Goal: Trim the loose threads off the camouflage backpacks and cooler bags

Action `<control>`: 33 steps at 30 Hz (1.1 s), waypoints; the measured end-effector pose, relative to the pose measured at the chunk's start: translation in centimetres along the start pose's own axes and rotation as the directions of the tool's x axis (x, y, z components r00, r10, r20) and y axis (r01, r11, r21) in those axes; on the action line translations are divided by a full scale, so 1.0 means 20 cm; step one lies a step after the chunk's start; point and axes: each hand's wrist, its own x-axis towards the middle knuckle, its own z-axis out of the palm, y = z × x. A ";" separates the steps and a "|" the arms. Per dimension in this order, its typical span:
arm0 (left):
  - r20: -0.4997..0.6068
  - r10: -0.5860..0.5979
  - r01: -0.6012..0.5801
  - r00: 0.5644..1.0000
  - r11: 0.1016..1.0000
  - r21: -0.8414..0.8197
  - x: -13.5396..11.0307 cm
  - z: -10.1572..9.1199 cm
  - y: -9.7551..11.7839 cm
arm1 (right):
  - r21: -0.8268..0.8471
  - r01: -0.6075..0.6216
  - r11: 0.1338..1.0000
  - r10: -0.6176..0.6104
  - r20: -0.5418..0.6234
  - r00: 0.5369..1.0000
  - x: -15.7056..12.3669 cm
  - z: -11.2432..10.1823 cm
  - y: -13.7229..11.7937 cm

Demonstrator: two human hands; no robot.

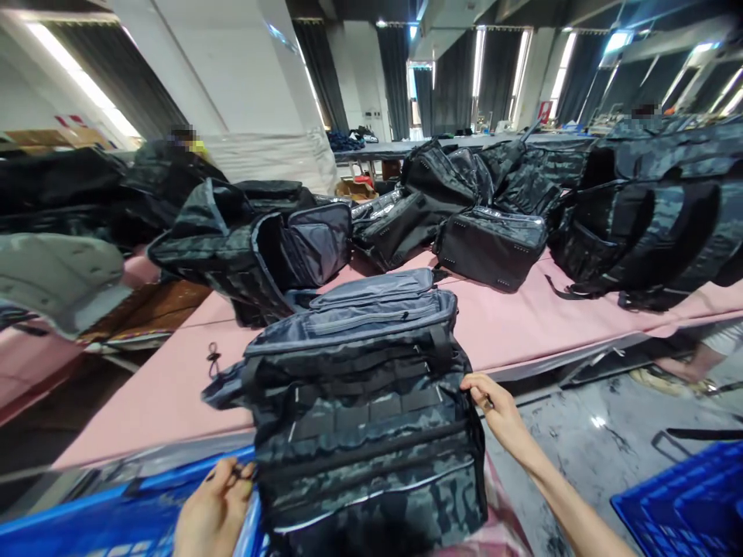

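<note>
A dark camouflage backpack [371, 418] stands in front of me at the edge of the pink table [191, 387]. Its top flap hangs open toward the far side and shows a grey lining with a zipped pocket. Webbing straps and thin pale strips cross its front. My right hand [493, 406] pinches the bag's upper right side edge between thumb and fingers. Beside the lower left side, my left hand [214, 503] is closed with fingertips pressed together. Something small and dark shows at those fingertips, too small to name. A drawcord with a toggle [213, 357] sticks up at the bag's left.
Farther back on the table lie an open backpack [220, 255], a boxy black bag [491, 247] and several more bags. Blue plastic crates stand at lower left [116, 510] and lower right [685, 495]. A grey chair [58, 271] is at left. Other people are partly visible behind.
</note>
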 end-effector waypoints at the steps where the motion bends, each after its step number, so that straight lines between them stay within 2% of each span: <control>1: -0.081 0.167 -0.146 0.983 0.963 0.225 -0.01 -0.01 0.01 | -0.009 0.002 1.000 -0.002 0.026 1.000 0.00 0.01 -0.01; 2: -0.098 0.380 -0.300 0.920 0.842 0.449 -0.04 0.01 0.03 | -0.015 0.002 1.000 -0.001 0.042 0.999 0.01 0.01 -0.02; 3: -0.034 0.595 -0.446 0.803 0.637 0.628 -0.09 0.04 0.04 | -0.016 -0.002 1.000 0.002 0.051 0.999 0.01 0.01 -0.03; 4: 0.119 0.758 -0.584 0.641 0.382 0.716 -0.16 0.11 0.05 | -0.011 -0.007 1.000 0.008 0.057 0.998 0.02 0.00 -0.04; 5: 0.298 0.833 -0.688 0.466 0.129 0.715 -0.23 0.19 0.04 | -0.005 -0.016 1.000 0.016 0.062 0.998 0.02 -0.01 -0.04; 6: 0.473 0.833 -0.775 0.287 -0.088 0.625 -0.30 0.30 0.01 | 0.001 -0.025 1.000 0.025 0.069 0.997 0.02 -0.01 -0.04; 7: 0.676 0.715 -0.874 0.176 -0.202 0.441 -0.37 0.41 -0.03 | 0.006 -0.036 0.999 0.035 0.072 0.997 0.02 -0.02 -0.05; 8: 0.800 0.594 -0.931 0.080 -0.241 0.272 -0.43 0.53 -0.07 | 0.009 -0.046 0.999 0.045 0.073 0.996 0.02 -0.03 -0.05; 9: 0.861 0.508 -0.947 -0.013 -0.281 0.152 -0.48 0.65 -0.13 | 0.010 -0.054 0.998 0.053 0.075 0.996 0.01 -0.04 -0.05; 10: 0.897 0.438 -0.947 -0.054 -0.307 0.093 -0.52 0.75 -0.17 | 0.013 -0.062 0.998 0.061 0.076 0.995 0.00 -0.04 -0.05; 11: 0.929 0.371 -0.944 -0.014 -0.311 0.110 -0.55 0.85 -0.21 | 0.020 -0.075 0.997 0.073 0.068 0.995 0.00 -0.05 -0.04; 12: 0.945 0.324 -0.935 0.052 -0.317 0.160 -0.57 0.93 -0.23 | 0.029 -0.094 0.995 0.093 0.053 0.994 -0.01 -0.06 -0.04; 14: 0.951 0.217 -0.914 0.221 -0.293 0.280 -0.57 1.05 -0.22 | 0.039 -0.149 0.988 0.150 -0.025 0.988 -0.01 -0.09 -0.02; 15: 0.945 0.142 -0.915 0.296 -0.244 0.323 -0.56 1.09 -0.19 | 0.041 -0.179 0.983 0.181 -0.079 0.980 -0.01 -0.11 -0.01; 16: 0.936 0.042 -0.923 0.350 -0.156 0.352 -0.55 1.11 -0.15 | 0.039 -0.203 0.978 0.207 -0.130 0.970 -0.01 -0.13 0.00; 17: 0.923 -0.065 -0.926 0.378 -0.029 0.377 -0.54 1.14 -0.10 | 0.030 -0.220 0.975 0.221 -0.168 0.961 0.01 -0.15 0.01; 19: 0.890 -0.251 -0.855 0.381 0.272 0.442 -0.51 1.17 -0.01 | -0.002 -0.222 0.975 0.217 -0.204 0.955 0.04 -0.19 -0.01; 20: 0.877 -0.295 -0.781 0.379 0.407 0.474 -0.49 1.18 0.02 | -0.025 -0.206 0.978 0.197 -0.204 0.959 0.05 -0.21 -0.02; 21: 0.870 -0.298 -0.701 0.392 0.515 0.493 -0.48 1.18 0.04 | -0.054 -0.183 0.982 0.169 -0.201 0.965 0.07 -0.22 -0.04; 23: 0.854 -0.253 -0.572 0.454 0.652 0.497 -0.46 1.20 0.05 | -0.112 -0.135 0.984 0.111 -0.199 0.974 0.09 -0.24 -0.10; 25: 0.836 -0.228 -0.500 0.498 0.713 0.492 -0.45 1.21 0.03 | -0.171 -0.101 0.980 0.066 -0.197 0.978 0.11 -0.24 -0.15; 26: 0.831 -0.232 -0.482 0.506 0.723 0.495 -0.44 1.21 0.01 | -0.203 -0.084 0.976 0.044 -0.195 0.980 0.11 -0.24 -0.17; 29: 0.821 -0.231 -0.470 0.522 0.725 0.504 -0.45 1.22 -0.03 | -0.288 0.002 0.958 -0.064 -0.205 0.977 0.11 -0.22 -0.21; 33: 0.829 -0.210 -0.482 0.519 0.729 0.486 -0.45 1.22 -0.05 | -0.393 0.194 0.899 -0.301 -0.231 0.925 0.13 -0.18 -0.23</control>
